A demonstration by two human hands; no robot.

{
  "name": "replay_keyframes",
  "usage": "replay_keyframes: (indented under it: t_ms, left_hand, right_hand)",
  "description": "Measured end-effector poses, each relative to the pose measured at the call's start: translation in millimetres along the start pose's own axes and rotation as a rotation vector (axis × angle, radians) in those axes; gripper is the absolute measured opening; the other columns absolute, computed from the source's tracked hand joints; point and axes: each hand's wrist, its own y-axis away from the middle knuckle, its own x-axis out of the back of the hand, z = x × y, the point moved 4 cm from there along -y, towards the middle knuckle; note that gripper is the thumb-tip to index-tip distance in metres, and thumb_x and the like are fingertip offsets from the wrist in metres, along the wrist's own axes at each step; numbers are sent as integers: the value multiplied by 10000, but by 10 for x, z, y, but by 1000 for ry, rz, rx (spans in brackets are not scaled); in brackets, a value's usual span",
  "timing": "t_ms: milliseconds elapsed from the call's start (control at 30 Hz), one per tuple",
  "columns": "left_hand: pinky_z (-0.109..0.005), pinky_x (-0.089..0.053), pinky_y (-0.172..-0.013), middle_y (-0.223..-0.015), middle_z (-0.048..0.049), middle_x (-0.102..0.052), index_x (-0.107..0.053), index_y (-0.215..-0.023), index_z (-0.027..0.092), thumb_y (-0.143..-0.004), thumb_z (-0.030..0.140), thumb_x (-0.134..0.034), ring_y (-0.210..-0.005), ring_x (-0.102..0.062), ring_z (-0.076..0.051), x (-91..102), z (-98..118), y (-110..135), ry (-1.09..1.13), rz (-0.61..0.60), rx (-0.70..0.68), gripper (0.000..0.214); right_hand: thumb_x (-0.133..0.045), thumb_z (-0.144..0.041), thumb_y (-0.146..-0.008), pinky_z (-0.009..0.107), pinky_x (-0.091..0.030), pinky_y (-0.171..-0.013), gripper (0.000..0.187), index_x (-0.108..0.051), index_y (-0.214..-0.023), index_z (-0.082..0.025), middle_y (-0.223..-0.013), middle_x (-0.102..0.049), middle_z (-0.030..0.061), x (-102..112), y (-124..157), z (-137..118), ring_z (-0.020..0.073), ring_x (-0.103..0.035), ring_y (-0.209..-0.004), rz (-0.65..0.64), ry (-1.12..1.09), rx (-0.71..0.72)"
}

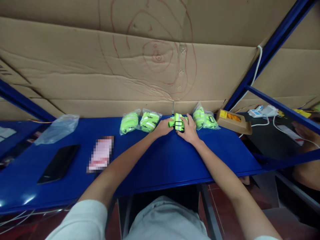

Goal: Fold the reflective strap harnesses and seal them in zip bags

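A neon yellow-green reflective strap bundle (178,122) with silver stripes and a black buckle is between my hands at the back of the blue table. My right hand (190,130) curls around its right side. On the left, my left hand (163,128) closes its fingers at a green strap end sticking out; the fingertips are partly hidden. Left of my hands lie two similar bundles in clear bags, one bagged bundle (150,120) beside another bagged bundle (129,122). More bagged green bundles (199,116) sit just right of my right hand.
An open cardboard box (233,122) with orange contents stands at the right. Leftward lie a pixelated pink item (101,154), a dark flat tablet-like device (59,164) and a clear plastic bag (58,128). Cardboard (160,83) backs the blue table (170,163). Another person's arm shows far right.
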Motion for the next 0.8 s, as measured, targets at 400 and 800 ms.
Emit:
replay_keyframes:
  t_ms: [400,800]
  left_hand:
    - [-327,-553,-900,-1125,-79,-779,-697,-1293,157,-947,315,-464,-960,-722,-225,672,1,1638,77,-52,178,445]
    - [-470,-463,-1192,-1648,-162,-381,-302,-1616,248,-953,528,-637,-1502,-452,-298,520,250,1885,458,55,236,794]
  right_hand:
    - [-755,-412,-847,419,-554,-1044,326,-727,-1105,-214,-1262,-714,109,279,-37,-177,251,-696,-1183,-131,-668,191]
    - [-836,-590,-766,494,-390,-1248,741,-599,-1395,-276,-1641,-415,115,354,269,-797,304,-389,-1549,-312,-936,203]
